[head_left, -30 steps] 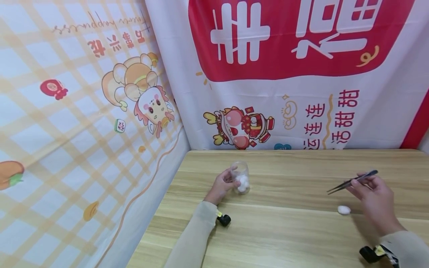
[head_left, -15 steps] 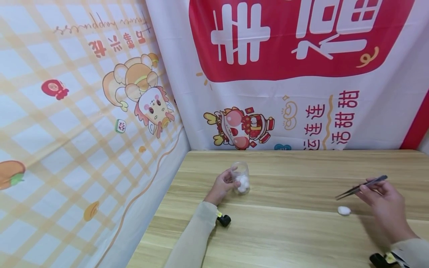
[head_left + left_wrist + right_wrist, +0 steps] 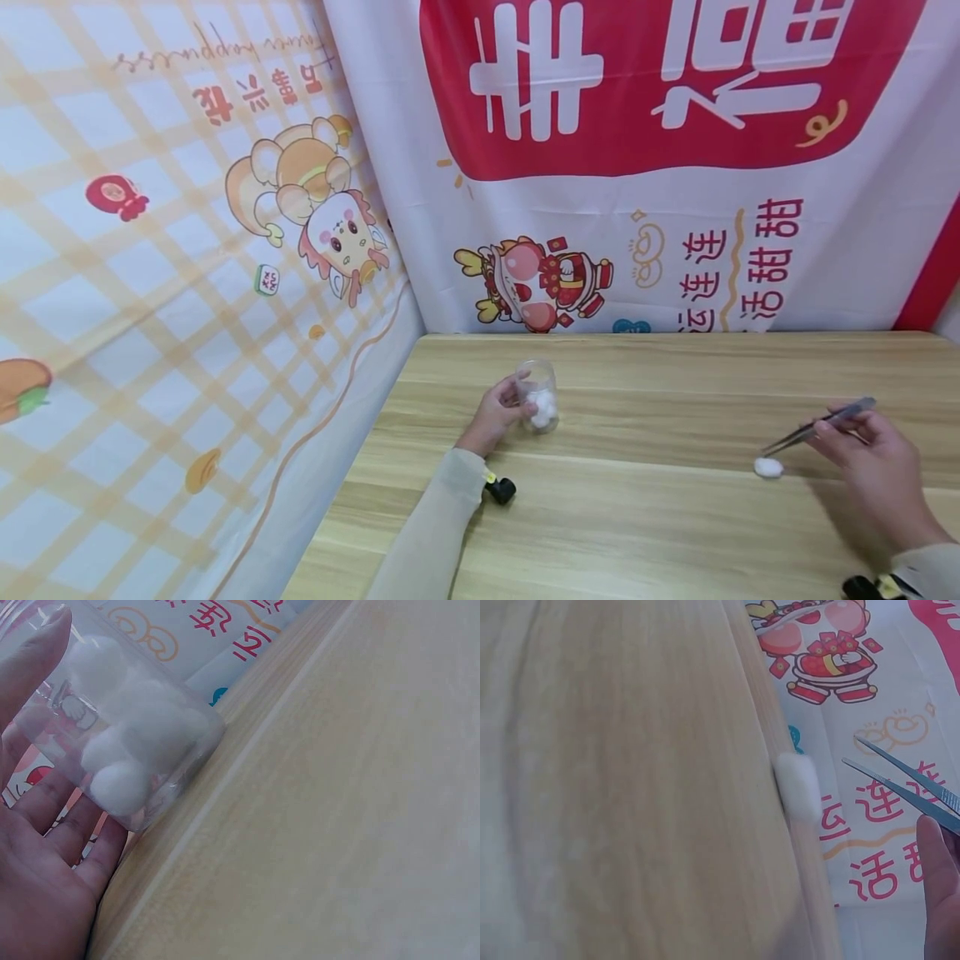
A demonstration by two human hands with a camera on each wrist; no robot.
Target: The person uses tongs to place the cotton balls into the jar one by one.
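Here, on the wooden table [image 3: 645,533], the left hand [image 3: 495,414] curls round a clear jar [image 3: 539,397] of cotton balls. Well right of the jar, the right hand [image 3: 873,454] pinches tweezers [image 3: 817,425], tips just above a loose cotton ball [image 3: 768,467].

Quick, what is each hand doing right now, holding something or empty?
Left hand: fingers curled round the clear jar of cotton balls.
Right hand: pinching the tweezers, tips apart just above the loose cotton ball.
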